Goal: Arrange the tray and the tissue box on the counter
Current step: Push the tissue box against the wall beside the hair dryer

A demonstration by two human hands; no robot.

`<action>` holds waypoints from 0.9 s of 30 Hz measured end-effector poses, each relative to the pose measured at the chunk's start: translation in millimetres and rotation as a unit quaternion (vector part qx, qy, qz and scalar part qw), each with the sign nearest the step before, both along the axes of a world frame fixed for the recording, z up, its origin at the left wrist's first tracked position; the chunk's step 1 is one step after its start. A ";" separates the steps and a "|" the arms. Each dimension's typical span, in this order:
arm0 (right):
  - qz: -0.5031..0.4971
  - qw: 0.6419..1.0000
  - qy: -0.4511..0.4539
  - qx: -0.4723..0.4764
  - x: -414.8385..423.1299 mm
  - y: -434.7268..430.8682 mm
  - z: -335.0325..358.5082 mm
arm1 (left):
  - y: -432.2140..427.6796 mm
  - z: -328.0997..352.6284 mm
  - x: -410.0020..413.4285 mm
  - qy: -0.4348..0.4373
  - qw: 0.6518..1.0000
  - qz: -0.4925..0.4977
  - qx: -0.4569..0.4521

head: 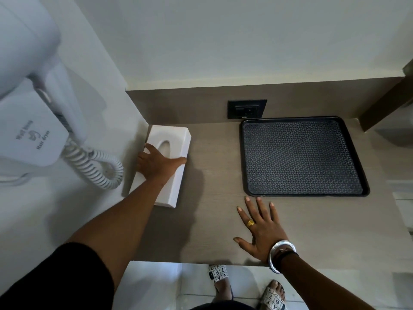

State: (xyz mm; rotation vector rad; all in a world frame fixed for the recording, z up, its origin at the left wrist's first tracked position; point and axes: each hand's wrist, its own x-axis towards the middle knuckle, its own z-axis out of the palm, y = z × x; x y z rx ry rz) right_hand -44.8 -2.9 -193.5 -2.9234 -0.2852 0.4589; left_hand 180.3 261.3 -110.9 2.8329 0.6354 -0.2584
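A white tissue box (172,139) with an oval slot lies on the brown counter (214,175), against the left wall. My left hand (154,163) lies on top of the box, fingers and thumb spread across it, gripping its sides. A black tray (301,156) with a textured mat sits flat at the back right of the counter, close to the back panel. My right hand (261,229) hovers flat with fingers spread just in front of the tray's near left corner, holding nothing. It wears a gold ring and bangles.
A white wall-mounted hair dryer (33,121) with a coiled cord (96,166) hangs on the left wall beside the box. A black power socket (247,109) is set in the back panel behind the tray. My sandalled feet (220,280) show below the counter's front edge.
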 end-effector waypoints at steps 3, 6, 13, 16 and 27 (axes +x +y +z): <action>0.001 1.000 -0.001 0.002 1.0 -1.0 -0.3 | 2.3 -2.8 21.6 -0.002 1.000 0.019 0.007; 0.006 1.000 0.002 -0.006 2.7 -1.6 -1.0 | 3.6 -7.1 40.5 0.010 0.999 0.046 0.001; 0.009 0.999 -0.012 -0.030 2.7 -2.2 -6.8 | 12.3 -26.5 50.2 -0.024 0.998 0.058 0.017; 0.008 0.999 -0.012 -0.029 2.3 -1.3 -6.6 | 10.2 -26.1 44.1 -0.042 0.998 0.048 0.009; 0.003 1.000 0.006 -0.024 2.4 -2.4 -2.5 | 26.8 -40.9 -42.7 -0.138 0.912 -0.381 0.066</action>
